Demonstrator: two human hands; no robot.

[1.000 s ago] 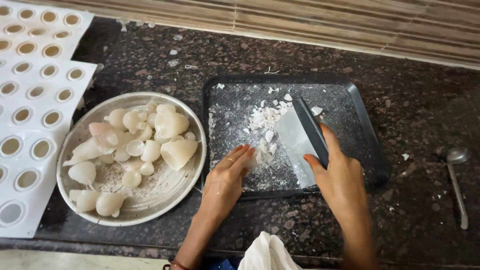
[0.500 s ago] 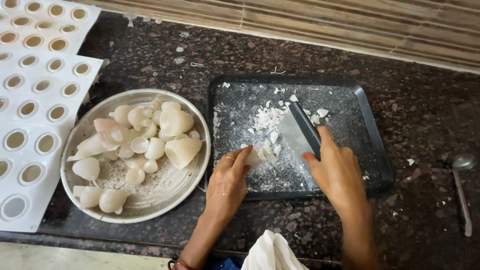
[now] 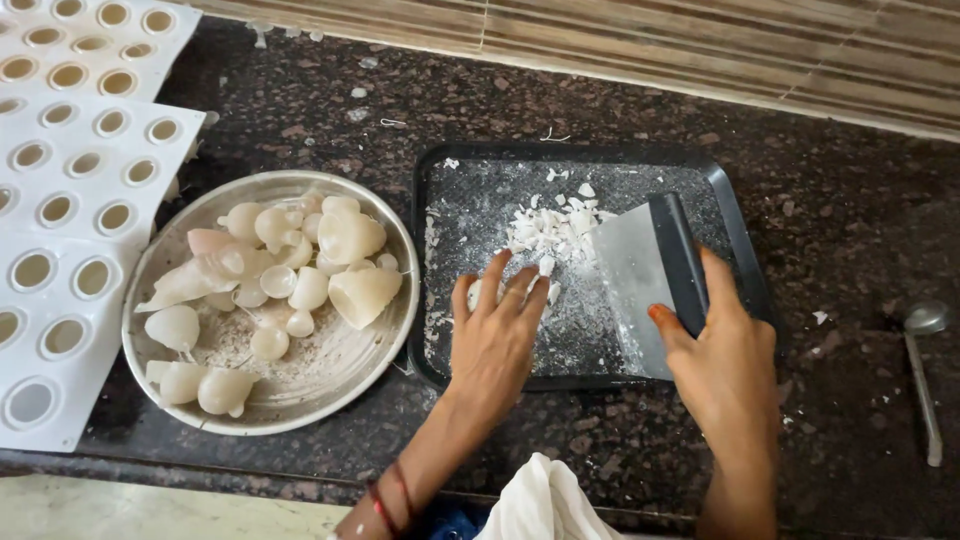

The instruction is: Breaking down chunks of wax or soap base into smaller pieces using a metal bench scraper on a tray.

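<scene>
A black rectangular tray (image 3: 455, 170) lies on the dark stone counter, dusted with white flakes and crumbs (image 3: 548, 228). My right hand (image 3: 725, 355) grips a metal bench scraper (image 3: 645, 270) by its black handle, blade tilted down onto the tray beside the flake pile. My left hand (image 3: 497, 335) lies flat on the tray with fingers spread, its fingertips touching the flakes. To the left stands a round steel plate (image 3: 330, 385) that holds several pale, waxy moulded pieces (image 3: 345, 240).
White moulds with round cavities (image 3: 70, 190) cover the counter's left side. A metal spoon (image 3: 925, 375) lies at the far right. A tiled wall (image 3: 700, 50) runs along the back. White cloth (image 3: 535, 505) shows at the near edge.
My left hand has opened and pushed further onto the tray towards the flakes. The scraper has shifted to the right of the pile, which is now gathered higher on the tray.
</scene>
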